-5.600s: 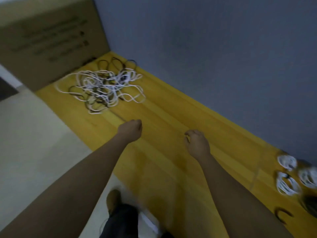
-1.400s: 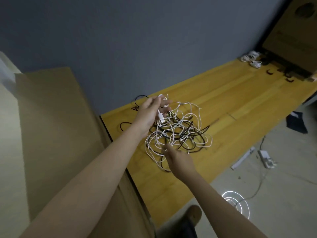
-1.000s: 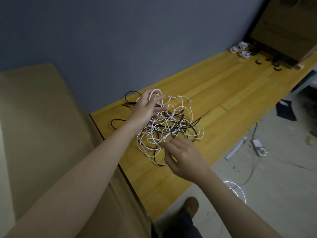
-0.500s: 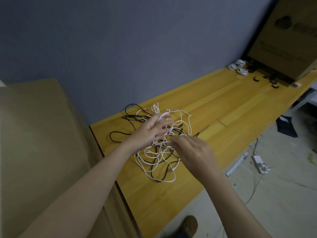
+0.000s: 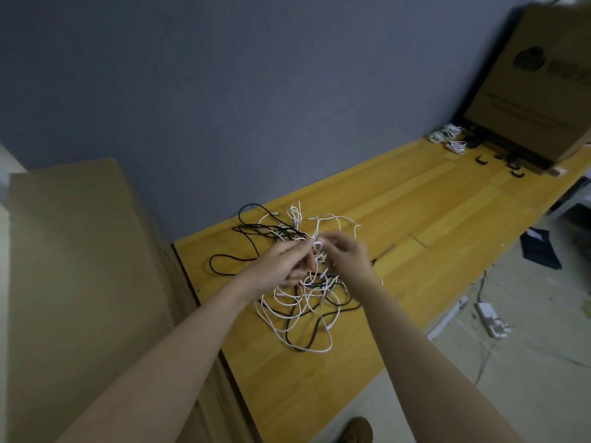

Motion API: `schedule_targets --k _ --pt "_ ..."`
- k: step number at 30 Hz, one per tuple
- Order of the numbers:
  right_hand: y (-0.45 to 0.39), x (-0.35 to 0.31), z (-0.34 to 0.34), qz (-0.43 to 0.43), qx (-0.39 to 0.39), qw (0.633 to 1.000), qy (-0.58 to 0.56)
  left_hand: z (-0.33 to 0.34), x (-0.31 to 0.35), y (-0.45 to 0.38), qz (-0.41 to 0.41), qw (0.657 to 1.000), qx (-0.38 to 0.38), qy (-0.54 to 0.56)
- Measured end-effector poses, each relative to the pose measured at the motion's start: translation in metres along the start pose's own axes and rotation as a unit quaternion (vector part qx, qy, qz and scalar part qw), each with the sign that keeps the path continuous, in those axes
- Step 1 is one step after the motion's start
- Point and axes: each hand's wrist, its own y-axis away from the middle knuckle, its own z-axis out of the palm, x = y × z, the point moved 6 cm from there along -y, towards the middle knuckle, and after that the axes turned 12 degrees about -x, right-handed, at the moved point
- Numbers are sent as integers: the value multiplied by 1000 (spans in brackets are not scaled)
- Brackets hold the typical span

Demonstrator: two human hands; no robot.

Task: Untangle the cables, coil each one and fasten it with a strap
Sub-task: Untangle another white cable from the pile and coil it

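On the long yellow wooden bench (image 5: 425, 215), a heap of tangled white and black cables (image 5: 303, 302) remains unsorted; far along it, few small white coiled cables (image 5: 447, 139) lie finished; left hand (image 5: 281, 266) and right hand (image 5: 350, 259) pinch one white strand

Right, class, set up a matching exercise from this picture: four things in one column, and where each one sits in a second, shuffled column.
Things:
1. tangled cables
2. coiled white cables
3. power strip
4. printed cardboard box

Places:
a. on the floor beside the bench
b. under the two hands, near end of the bench
c. standing at the far end of the bench
d. far end of the bench, by the wall

Pairs: 1-b, 2-d, 3-a, 4-c
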Motion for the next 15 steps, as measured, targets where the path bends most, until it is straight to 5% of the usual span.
schedule_targets --k 6,10,12,15 --pt "42 62 38 63 -118 991 -32 -11 1 1 25 995 62 68" --pt "71 76 57 75 -150 978 123 -25 4 5 53 980 170 88" --pt "84 65 66 21 -183 938 293 -29 6 5 64 978 187 61" --pt "102 24 78 -187 -159 822 513 -23 6 3 51 975 152 -153"
